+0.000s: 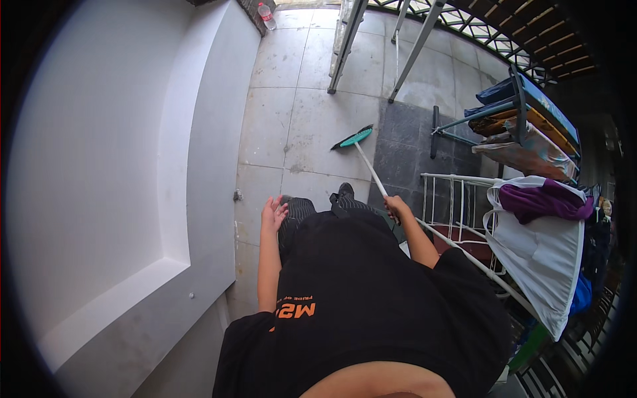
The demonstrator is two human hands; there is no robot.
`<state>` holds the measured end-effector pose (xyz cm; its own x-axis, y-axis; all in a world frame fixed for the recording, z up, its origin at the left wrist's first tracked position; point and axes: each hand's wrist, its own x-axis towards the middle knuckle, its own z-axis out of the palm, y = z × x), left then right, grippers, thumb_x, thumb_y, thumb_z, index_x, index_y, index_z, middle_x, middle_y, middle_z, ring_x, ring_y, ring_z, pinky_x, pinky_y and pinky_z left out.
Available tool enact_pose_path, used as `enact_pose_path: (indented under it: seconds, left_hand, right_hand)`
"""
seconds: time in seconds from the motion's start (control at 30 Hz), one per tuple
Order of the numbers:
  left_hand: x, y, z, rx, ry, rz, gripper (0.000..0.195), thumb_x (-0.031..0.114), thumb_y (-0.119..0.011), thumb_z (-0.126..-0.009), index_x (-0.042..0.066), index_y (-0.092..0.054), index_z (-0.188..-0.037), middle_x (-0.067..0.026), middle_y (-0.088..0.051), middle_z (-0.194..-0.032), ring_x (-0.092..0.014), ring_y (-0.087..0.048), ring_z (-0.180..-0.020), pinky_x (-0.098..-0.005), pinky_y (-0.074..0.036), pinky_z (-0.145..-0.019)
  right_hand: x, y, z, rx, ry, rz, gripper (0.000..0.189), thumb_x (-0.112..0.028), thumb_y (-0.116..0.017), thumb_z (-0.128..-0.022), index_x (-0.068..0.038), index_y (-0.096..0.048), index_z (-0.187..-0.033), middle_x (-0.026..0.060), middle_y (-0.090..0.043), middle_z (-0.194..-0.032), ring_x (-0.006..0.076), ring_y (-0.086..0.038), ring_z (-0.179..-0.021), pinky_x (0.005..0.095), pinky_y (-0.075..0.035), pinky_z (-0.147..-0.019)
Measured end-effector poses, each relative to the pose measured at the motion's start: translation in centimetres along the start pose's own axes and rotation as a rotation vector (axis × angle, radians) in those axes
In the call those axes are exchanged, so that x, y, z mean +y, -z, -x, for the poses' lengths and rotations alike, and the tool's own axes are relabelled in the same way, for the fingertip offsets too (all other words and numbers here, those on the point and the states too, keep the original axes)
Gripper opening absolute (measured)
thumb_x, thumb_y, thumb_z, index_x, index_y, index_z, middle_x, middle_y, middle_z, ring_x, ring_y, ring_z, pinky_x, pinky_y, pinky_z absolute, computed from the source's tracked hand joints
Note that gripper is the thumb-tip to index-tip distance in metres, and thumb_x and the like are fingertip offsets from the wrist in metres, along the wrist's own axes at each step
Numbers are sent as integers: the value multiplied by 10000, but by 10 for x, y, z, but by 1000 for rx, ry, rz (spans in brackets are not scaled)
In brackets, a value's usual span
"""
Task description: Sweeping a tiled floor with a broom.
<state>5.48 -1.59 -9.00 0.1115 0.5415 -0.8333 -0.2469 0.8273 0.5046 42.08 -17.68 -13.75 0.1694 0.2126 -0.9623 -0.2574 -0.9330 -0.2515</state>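
Note:
My right hand (395, 208) grips the white handle of a broom (368, 164) near its dark end. The broom's green head (356, 139) with black bristles rests on the light grey floor tiles (318, 114), ahead of my feet, close to where darker tiles begin. Out to the left, my left hand (273, 213) hangs free beside my thigh, fingers spread and holding nothing. Below it shows part of my striped trousers, and one dark shoe (346, 190) pokes out in front.
A ladder (348, 47) stands on the tiles ahead. On the right, clothes hang on a blue rack (502, 107) and a white drying rack (448, 178). A white recessed wall (211, 164) borders the left. A plastic bottle (267, 16) stands at the far corner.

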Motion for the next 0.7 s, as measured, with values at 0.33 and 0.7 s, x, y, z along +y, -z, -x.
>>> enact_pose_path:
  seconds: [0.33,0.7]
  left_hand:
    - [13,29,-20,221,-5,296,283,283,-466,-749,165,-423,-1002,35,-505,-937,-191,-459,-790,-328,-361,-674]
    - [117,-61,-151,50,83,223,258,277,-460,-751,148,-432,-972,23,-506,-920,-203,-468,-768,-327,-366,-648]
  right_hand:
    - [-10,-21,-35,226,-100,114,279,-286,-488,-721,-10,-513,-692,60,-477,-561,164,-441,-424,297,-349,-364]
    - [9,-26,-22,392,242,276,327,-366,-513,-686,-84,-569,-843,172,-554,-809,323,-504,-848,382,-395,-693]
